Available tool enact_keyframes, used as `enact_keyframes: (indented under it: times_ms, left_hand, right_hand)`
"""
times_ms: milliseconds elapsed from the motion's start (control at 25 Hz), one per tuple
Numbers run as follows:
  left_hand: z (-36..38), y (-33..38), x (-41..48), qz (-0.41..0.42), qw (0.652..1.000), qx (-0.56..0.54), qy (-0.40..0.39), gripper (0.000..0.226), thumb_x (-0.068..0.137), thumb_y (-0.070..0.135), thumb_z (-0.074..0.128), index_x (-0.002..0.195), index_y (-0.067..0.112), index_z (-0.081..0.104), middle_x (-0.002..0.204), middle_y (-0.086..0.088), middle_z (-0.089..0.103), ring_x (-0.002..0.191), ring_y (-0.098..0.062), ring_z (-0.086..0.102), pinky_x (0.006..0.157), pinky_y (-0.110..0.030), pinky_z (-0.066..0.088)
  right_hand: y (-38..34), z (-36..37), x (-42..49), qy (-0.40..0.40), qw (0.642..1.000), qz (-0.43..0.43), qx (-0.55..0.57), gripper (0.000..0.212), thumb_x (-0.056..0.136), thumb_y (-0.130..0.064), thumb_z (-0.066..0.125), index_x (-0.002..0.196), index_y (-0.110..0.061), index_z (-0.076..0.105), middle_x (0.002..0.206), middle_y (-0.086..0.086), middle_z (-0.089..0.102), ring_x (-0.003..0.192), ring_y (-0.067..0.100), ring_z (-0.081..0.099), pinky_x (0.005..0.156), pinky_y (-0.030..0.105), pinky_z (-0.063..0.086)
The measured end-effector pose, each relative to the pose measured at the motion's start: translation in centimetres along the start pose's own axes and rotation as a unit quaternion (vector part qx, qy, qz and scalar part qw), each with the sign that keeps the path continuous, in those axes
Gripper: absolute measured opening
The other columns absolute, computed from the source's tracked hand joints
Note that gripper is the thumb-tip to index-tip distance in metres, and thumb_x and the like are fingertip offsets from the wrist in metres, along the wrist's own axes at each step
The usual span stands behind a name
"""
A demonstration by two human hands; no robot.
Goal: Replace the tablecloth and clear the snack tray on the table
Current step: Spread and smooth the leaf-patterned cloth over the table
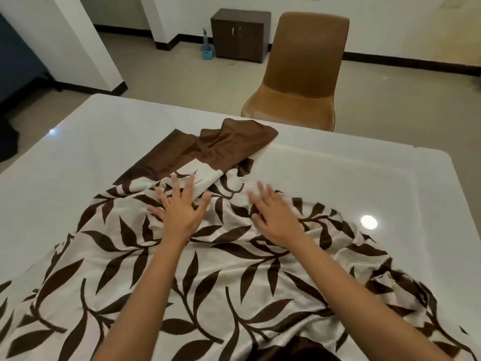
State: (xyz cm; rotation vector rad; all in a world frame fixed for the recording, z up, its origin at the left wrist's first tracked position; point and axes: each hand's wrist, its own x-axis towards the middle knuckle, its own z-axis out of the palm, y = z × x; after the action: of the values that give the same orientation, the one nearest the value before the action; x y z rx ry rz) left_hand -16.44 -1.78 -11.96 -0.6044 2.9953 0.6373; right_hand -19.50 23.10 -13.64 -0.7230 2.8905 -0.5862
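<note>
Cream tablecloth (221,282) w/ brown leaf print lies rumpled on white counter (338,165). Its long axis runs from the near edge toward the far side, plain brown border (221,144) bunched at far end. Left hand (179,209) & right hand (276,217) rest flat on it, fingers spread, gripping nothing. Cloth looks soft and light, prob. slides easily; best grabbed at border corners.

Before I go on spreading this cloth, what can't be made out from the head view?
In the head view:
Tablecloth: near end cut off by the bottom edge.
Table: the part under the cloth is hidden by it.
Right hand: fingertips motion-blurred, contact with the cloth unclear.
Snack tray: nowhere in frame.
Blue item beside the cabinet: too small to identify.
</note>
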Motion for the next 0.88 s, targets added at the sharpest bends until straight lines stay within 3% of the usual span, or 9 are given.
enact_keyframes:
  times_ms: [80,160,280,360,400,480,560,720,880]
  left_hand:
    - [2.0,-0.8,-0.3,-0.105,0.991,0.055,-0.067,0.089,0.073,0.091,0.010,0.149,0.047,0.003,0.162,0.000,-0.008,0.145,-0.040,-0.014,0.102,-0.076,-0.010]
    - [1.7,-2.6,-0.8,-0.187,0.976,0.086,-0.066,0.101,0.065,0.095,0.003,0.151,0.041,0.003,0.162,-0.005,-0.002,0.145,-0.042,-0.007,0.101,-0.078,-0.007]
    - [-1.1,-3.6,-1.6,-0.318,0.941,0.118,-0.013,0.101,0.079,0.084,0.020,0.150,0.012,0.025,0.152,-0.024,0.024,0.139,-0.049,0.019,0.100,-0.080,0.004]
    - [-2.3,-3.3,-1.2,-0.257,0.952,0.148,0.078,0.087,0.085,0.068,0.044,0.140,0.000,0.037,0.139,-0.030,0.037,0.128,-0.051,0.033,0.101,-0.078,0.012]
    - [-2.5,-3.3,-0.7,-0.184,0.968,0.143,0.094,0.083,0.085,0.066,0.048,0.142,0.006,0.035,0.141,-0.030,0.035,0.128,-0.052,0.032,0.103,-0.077,0.011]
    - [-1.9,-3.3,0.6,-0.118,0.987,0.106,-0.002,0.090,0.078,0.083,0.034,0.151,0.034,0.016,0.159,-0.016,0.010,0.141,-0.051,0.009,0.103,-0.075,-0.001]
    - [-0.3,-4.0,1.9,-0.139,0.982,0.075,-0.102,0.104,0.061,0.097,0.022,0.149,0.047,-0.003,0.161,-0.002,-0.014,0.142,-0.048,-0.016,0.100,-0.076,-0.010]
    - [0.2,-4.1,6.4,-0.113,0.985,0.083,-0.105,0.107,0.057,0.100,0.023,0.148,0.049,-0.004,0.161,0.001,-0.015,0.141,-0.047,-0.020,0.100,-0.075,-0.012]
    - [-2.0,-3.2,11.4,-0.035,0.997,-0.017,-0.065,0.093,0.076,0.081,0.043,0.152,0.036,0.013,0.162,-0.007,0.001,0.145,-0.043,-0.006,0.111,-0.067,-0.004]
  right_hand:
    - [-0.7,1.9,-0.6,-0.040,0.998,-0.014,-0.053,0.058,0.093,-0.045,0.021,0.151,-0.035,0.019,0.158,-0.001,0.022,0.146,0.018,0.020,0.115,0.042,0.026]
    - [-1.4,2.6,-3.6,-0.006,0.998,-0.024,-0.063,0.054,0.092,-0.038,0.032,0.145,-0.032,0.035,0.149,-0.001,0.042,0.134,0.020,0.043,0.100,0.041,0.043]
    - [-2.8,2.7,-9.1,0.030,0.995,-0.087,-0.039,0.052,0.087,-0.030,0.043,0.139,-0.023,0.045,0.135,0.000,0.057,0.109,0.020,0.060,0.083,0.036,0.053]
    - [-3.3,2.1,-9.1,0.046,0.994,-0.093,0.046,0.053,0.090,-0.025,0.047,0.141,-0.014,0.044,0.124,0.000,0.062,0.099,0.015,0.059,0.079,0.028,0.050]
    - [-3.4,1.8,-8.0,0.046,0.990,-0.100,0.085,0.055,0.092,-0.024,0.046,0.145,-0.012,0.038,0.128,0.000,0.059,0.106,0.012,0.056,0.085,0.025,0.047]
    - [-3.4,2.2,-5.3,0.006,0.987,-0.142,0.074,0.057,0.096,-0.029,0.038,0.151,-0.020,0.026,0.151,-0.003,0.038,0.137,0.009,0.035,0.108,0.024,0.031]
    - [-3.0,3.8,-3.3,-0.044,0.983,-0.176,0.002,0.056,0.096,-0.035,0.032,0.151,-0.029,0.023,0.157,-0.009,0.021,0.146,0.009,0.014,0.118,0.031,0.015]
    - [-0.5,4.4,-0.2,-0.018,0.996,-0.084,-0.039,0.056,0.094,-0.040,0.032,0.149,-0.032,0.027,0.156,-0.010,0.023,0.145,0.009,0.016,0.119,0.035,0.013]
    - [2.8,2.7,2.9,0.007,0.998,0.013,-0.056,0.060,0.092,-0.043,0.018,0.151,-0.032,0.018,0.158,-0.011,0.015,0.147,0.009,0.009,0.119,0.033,0.002]
